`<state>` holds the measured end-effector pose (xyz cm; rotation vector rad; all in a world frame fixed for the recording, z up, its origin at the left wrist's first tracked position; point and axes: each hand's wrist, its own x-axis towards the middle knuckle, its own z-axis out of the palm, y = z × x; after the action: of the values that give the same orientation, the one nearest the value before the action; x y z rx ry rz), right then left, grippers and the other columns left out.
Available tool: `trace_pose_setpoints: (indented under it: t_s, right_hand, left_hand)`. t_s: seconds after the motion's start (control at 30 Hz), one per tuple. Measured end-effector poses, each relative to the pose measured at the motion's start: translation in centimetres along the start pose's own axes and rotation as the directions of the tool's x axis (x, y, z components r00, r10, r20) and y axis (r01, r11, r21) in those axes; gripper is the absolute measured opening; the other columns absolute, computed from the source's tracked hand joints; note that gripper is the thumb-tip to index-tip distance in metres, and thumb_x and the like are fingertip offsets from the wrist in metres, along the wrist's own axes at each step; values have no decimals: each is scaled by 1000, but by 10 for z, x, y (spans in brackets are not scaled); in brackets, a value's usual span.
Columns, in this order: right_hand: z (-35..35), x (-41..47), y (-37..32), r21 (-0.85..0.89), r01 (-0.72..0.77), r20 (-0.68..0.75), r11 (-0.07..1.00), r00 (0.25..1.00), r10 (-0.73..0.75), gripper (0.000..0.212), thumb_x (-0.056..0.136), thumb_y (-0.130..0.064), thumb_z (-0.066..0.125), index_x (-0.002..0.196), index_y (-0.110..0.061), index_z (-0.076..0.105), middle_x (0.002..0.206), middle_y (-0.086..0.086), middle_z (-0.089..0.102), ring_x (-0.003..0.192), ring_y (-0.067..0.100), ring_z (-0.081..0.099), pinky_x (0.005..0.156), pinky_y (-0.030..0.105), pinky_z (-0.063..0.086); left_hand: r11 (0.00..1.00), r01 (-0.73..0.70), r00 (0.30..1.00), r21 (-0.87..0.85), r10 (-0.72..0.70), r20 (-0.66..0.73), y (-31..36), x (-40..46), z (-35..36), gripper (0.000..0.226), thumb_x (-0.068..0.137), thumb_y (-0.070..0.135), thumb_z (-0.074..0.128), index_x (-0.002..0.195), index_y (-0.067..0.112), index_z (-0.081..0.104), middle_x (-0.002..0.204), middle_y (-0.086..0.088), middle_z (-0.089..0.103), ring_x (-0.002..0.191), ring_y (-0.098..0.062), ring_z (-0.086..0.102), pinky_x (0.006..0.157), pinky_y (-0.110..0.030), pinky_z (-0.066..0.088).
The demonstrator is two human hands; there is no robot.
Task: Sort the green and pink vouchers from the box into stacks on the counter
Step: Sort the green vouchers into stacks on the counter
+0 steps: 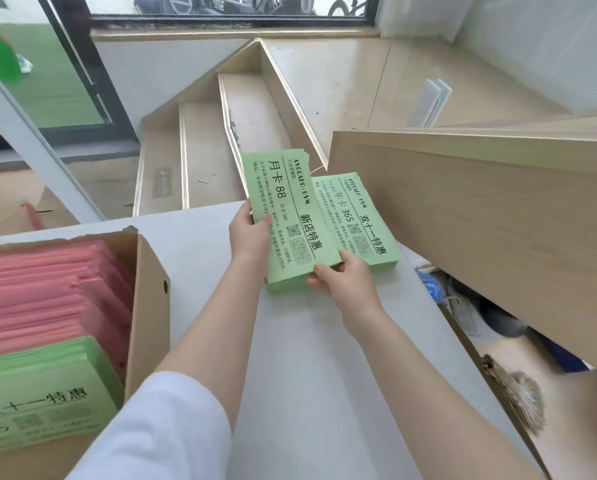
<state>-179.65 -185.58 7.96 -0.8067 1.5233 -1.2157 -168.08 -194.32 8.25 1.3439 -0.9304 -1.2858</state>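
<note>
At the far edge of the counter (324,341), my left hand (250,233) grips a green voucher bundle (286,216) on its left long edge. My right hand (342,278) pinches the near end. Its long axis runs near to far, the far end raised. Just right lies a second green stack (363,216), parallel, partly overlapped. Near left, the box (150,292) holds pink vouchers (41,292) and more green vouchers (44,386). My left hand is nearer it.

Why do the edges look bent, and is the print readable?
Head view: the wide lens bows the counter edge and stairs; soft, even daylight, no glare; print on the held vouchers is sharp, but the box corner is blurry.
</note>
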Motion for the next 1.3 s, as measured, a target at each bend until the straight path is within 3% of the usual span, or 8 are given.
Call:
trace_pose_setpoints:
  t_s: [0.27,0.4,0.57,0.73,0.87,1.0,1.17,1.3]
  right_hand:
    - [-3,-1,24,-307,-22,-145,952,989,-24,12,87,-8,57,95,-16,57,69,-2,64,71,21,66,75,42,56]
    - [-14,-2,27,-476,-37,-188,878,980,-61,7,86,-20,61,87,-14,65,64,3,68,63,21,67,73,44,56]
    - [-19,-6,24,-262,-121,-159,957,984,81,10,90,-7,54,87,-3,63,68,11,65,56,20,61,61,29,56]
    - [-20,-9,27,-170,-114,-120,979,988,94,15,90,0,47,88,-9,59,75,13,66,60,18,63,56,17,54]
    - [-23,-15,26,-176,-105,-83,979,992,91,13,91,-5,49,96,-4,61,74,10,65,61,17,63,59,20,54]
    - [-32,-36,17,-246,-62,-20,967,998,59,14,92,-18,54,84,-11,62,71,5,67,57,15,64,58,21,53]
    - [-20,-71,4,-301,51,210,952,978,14,11,90,-18,56,88,-10,64,74,3,68,63,13,62,63,22,49]
    - [11,-105,-5,-254,188,353,949,931,-90,11,90,-16,57,93,-9,65,73,0,68,64,9,61,65,20,48]
  left_hand:
    - [921,-32,999,387,13,52,-25,27,-7,32,90,11,47,116,24,59,105,4,67,91,-18,64,80,-33,52]
    - [945,8,1000,326,-7,-3,-30,17,-3,24,91,16,42,112,12,54,112,-5,63,100,-25,61,88,-41,50]
    - [990,47,993,133,-60,99,-42,-15,-9,23,94,8,34,106,14,52,114,1,63,102,-16,60,92,-40,48]
    - [939,-22,990,344,-27,137,-47,-19,-13,51,86,1,35,131,24,46,125,5,58,112,-15,56,97,-37,46]
    - [918,6,992,396,-55,114,-35,-31,-12,46,88,6,39,130,21,48,126,3,59,109,-15,57,94,-35,47]
    - [897,-66,996,438,31,86,-14,-75,-17,44,93,14,46,137,13,41,141,1,42,128,-14,40,106,-33,35]
    - [950,-117,991,291,90,103,10,-147,-59,19,91,11,48,95,25,61,95,8,68,95,-13,64,86,-30,47]
    - [928,-213,976,306,191,100,29,-201,-107,22,91,8,49,90,25,63,87,9,69,78,-6,66,81,-26,48]
